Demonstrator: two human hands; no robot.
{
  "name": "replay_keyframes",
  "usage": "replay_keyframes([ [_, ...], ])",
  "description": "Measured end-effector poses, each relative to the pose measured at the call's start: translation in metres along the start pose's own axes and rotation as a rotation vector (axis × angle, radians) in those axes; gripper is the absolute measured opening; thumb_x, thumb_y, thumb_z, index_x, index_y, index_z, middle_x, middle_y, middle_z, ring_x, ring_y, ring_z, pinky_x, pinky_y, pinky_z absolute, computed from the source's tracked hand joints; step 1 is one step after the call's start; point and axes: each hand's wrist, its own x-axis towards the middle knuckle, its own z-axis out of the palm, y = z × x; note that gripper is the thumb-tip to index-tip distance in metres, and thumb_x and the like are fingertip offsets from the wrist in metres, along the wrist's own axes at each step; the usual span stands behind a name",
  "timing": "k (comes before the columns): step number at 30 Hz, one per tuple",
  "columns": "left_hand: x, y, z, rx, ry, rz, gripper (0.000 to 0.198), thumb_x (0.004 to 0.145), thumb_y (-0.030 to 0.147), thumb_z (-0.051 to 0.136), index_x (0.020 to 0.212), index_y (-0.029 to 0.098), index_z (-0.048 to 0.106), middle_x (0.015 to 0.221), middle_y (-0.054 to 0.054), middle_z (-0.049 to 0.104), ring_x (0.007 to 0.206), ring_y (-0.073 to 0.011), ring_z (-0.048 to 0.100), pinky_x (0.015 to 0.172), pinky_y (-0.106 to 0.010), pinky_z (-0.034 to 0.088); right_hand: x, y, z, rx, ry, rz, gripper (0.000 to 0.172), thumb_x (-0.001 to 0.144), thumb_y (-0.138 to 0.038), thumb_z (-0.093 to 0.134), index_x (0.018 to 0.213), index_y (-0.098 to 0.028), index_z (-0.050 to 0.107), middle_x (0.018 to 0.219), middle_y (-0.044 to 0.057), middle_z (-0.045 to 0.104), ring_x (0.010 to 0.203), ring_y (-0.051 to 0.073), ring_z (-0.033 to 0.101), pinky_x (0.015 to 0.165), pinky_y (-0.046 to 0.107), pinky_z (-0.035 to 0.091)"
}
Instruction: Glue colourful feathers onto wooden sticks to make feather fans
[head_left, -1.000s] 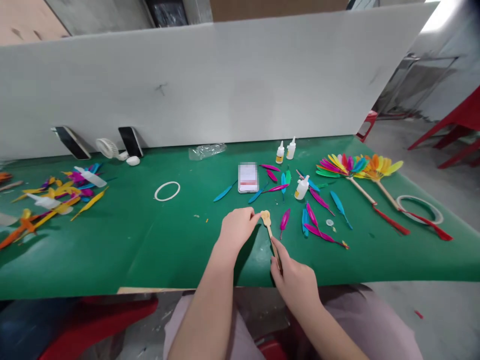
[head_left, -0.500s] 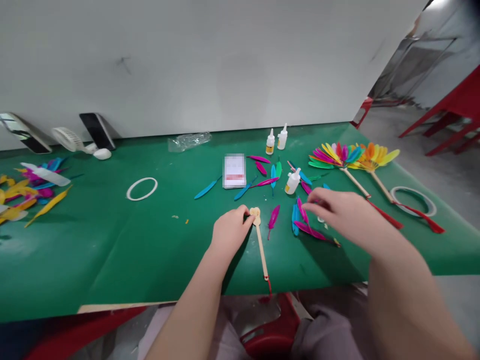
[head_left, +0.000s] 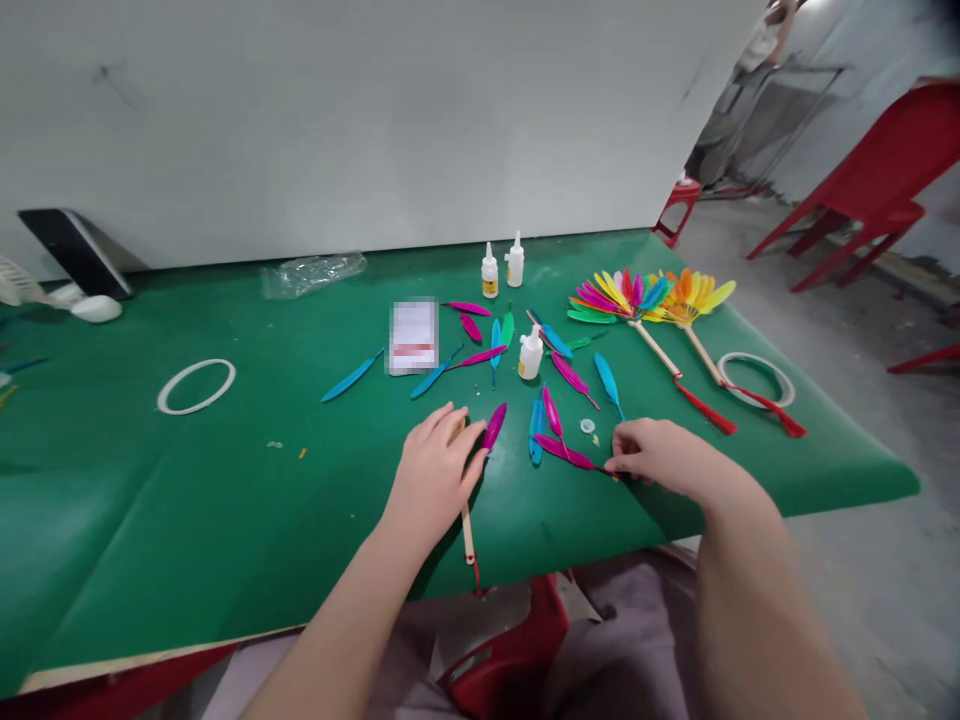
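Note:
My left hand (head_left: 439, 465) lies over the wooden fan stick (head_left: 469, 535), hiding its rounded head, with fingers apart. Thumb and forefinger reach to the quill end of a magenta feather (head_left: 495, 427), which still lies on the table. A red tassel (head_left: 477, 577) hangs from the stick's near end. My right hand (head_left: 656, 452) is closed in a pinch at the quill end of another magenta feather (head_left: 564, 453). Beside that feather are blue feathers (head_left: 536, 430), a small white cap (head_left: 587, 426) and a lone blue feather (head_left: 608, 385).
Glue bottles (head_left: 530, 355) stand among scattered feathers. Two finished feather fans (head_left: 652, 345) lie at the right beside a tape roll (head_left: 787, 395). A white ring (head_left: 163, 395), a blurred-out card (head_left: 412, 335), clear plastic (head_left: 315, 275) and a phone (head_left: 75, 250) are on the green table (head_left: 262, 530).
The view has swung right. My left hand has spread over the stick's head toward the magenta feather. My right hand has moved down and toward me, to the other magenta feather's quill end.

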Motion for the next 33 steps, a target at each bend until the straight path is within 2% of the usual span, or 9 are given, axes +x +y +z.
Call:
replay_keyframes([
  [4,-0.002,0.012,0.002,-0.012,-0.106,0.180,0.042,0.087,0.038,0.049,0.126,0.023,0.049,0.139,-0.011,0.040,0.131,-0.0304,0.029,0.103,-0.050,0.032,0.002,-0.002,0.002,-0.039,0.037,-0.039,0.017,0.071,-0.032,0.063,0.058,-0.022,0.057,0.060,-0.002,0.062,0.054,0.011,0.055,0.046,0.022,0.031],
  [8,-0.002,0.022,0.006,-0.042,-0.171,0.238,0.047,0.086,0.044,0.049,0.129,0.024,0.046,0.142,-0.013,0.035,0.134,-0.0306,0.023,0.104,-0.052,0.030,0.008,-0.001,0.002,-0.094,0.142,-0.002,0.014,0.074,-0.032,0.060,0.064,-0.022,0.060,0.067,0.000,0.063,0.061,0.014,0.056,0.049,0.023,0.031],
  [14,-0.002,0.023,0.006,-0.056,-0.194,0.197,0.043,0.087,0.042,0.047,0.125,0.023,0.050,0.137,-0.013,0.042,0.132,-0.0283,0.029,0.105,-0.050,0.031,0.010,-0.004,-0.004,-0.137,0.325,0.105,0.021,0.083,-0.031,0.045,0.082,-0.024,0.064,0.075,0.004,0.066,0.067,0.018,0.059,0.051,0.026,0.031],
  [17,-0.002,0.020,0.004,-0.096,-0.147,0.184,0.037,0.088,0.037,0.047,0.122,0.022,0.053,0.135,-0.013,0.045,0.130,-0.0264,0.034,0.104,-0.047,0.033,0.007,-0.010,-0.005,-0.138,0.390,0.107,0.030,0.085,-0.039,0.042,0.079,-0.024,0.066,0.074,0.005,0.067,0.068,0.020,0.060,0.051,0.027,0.032],
  [19,-0.002,0.017,0.002,-0.121,-0.096,0.168,0.033,0.089,0.034,0.047,0.119,0.022,0.055,0.134,-0.011,0.047,0.129,-0.0252,0.036,0.104,-0.046,0.034,0.006,-0.015,-0.004,-0.137,0.449,0.081,0.032,0.085,-0.041,0.041,0.079,-0.024,0.067,0.075,0.005,0.068,0.069,0.021,0.060,0.052,0.027,0.033],
  [23,-0.002,0.011,0.002,-0.092,-0.034,0.070,0.030,0.089,0.032,0.046,0.115,0.023,0.058,0.132,-0.010,0.048,0.127,-0.0263,0.039,0.103,-0.049,0.034,0.010,-0.022,0.001,-0.104,0.548,-0.050,0.029,0.085,-0.029,0.041,0.097,-0.026,0.067,0.092,0.003,0.070,0.079,0.021,0.062,0.059,0.028,0.038],
  [26,-0.002,0.009,0.004,-0.065,-0.038,0.026,0.030,0.088,0.032,0.047,0.115,0.023,0.058,0.132,-0.011,0.048,0.126,-0.0276,0.039,0.103,-0.049,0.034,0.015,-0.028,0.004,-0.082,0.560,-0.069,0.030,0.085,-0.030,0.042,0.102,-0.027,0.066,0.094,0.003,0.070,0.079,0.021,0.062,0.061,0.029,0.040],
  [29,-0.003,0.010,0.005,-0.069,-0.058,0.035,0.030,0.088,0.032,0.047,0.115,0.022,0.058,0.133,-0.010,0.047,0.126,-0.0267,0.040,0.104,-0.047,0.033,0.019,-0.037,0.006,-0.023,0.552,-0.078,0.030,0.084,-0.037,0.044,0.101,-0.028,0.067,0.087,0.002,0.070,0.075,0.021,0.062,0.060,0.029,0.041],
  [33,-0.003,0.012,0.005,-0.084,-0.072,0.052,0.031,0.088,0.033,0.047,0.115,0.022,0.058,0.131,-0.010,0.048,0.125,-0.0256,0.041,0.105,-0.046,0.032,0.024,-0.050,0.009,0.103,0.516,-0.156,0.031,0.083,-0.039,0.045,0.102,-0.026,0.066,0.087,0.000,0.070,0.076,0.019,0.061,0.063,0.030,0.043],
])
